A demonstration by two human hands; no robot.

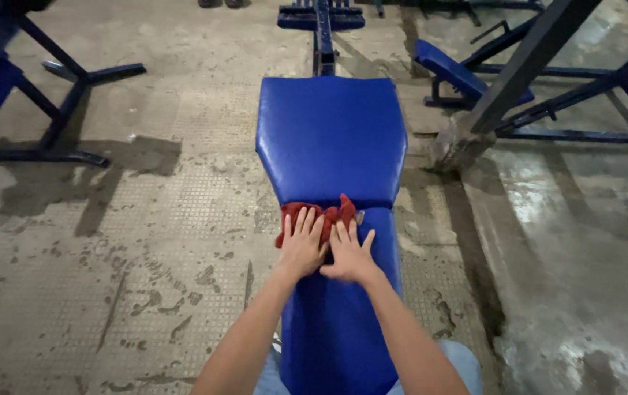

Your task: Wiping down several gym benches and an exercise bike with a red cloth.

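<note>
A blue padded bench (331, 132) stretches away from me, with a wide upper pad and a narrower lower pad. A crumpled red cloth (316, 213) lies across the seam between the two pads. My left hand (302, 245) lies flat with its fingers spread, pressing the cloth's near edge. Beside it, my right hand (349, 254) lies flat too, its fingertips on the cloth. The two hands touch side by side. My legs in light trousers straddle the bench's near end.
Worn, stained concrete floor (146, 241) surrounds the bench. A dark blue metal frame (58, 110) stands at the left. At the right, a blue pad (460, 73) on a frame and a slanted dark beam (526, 58) rise. Another frame (321, 22) lies beyond the bench.
</note>
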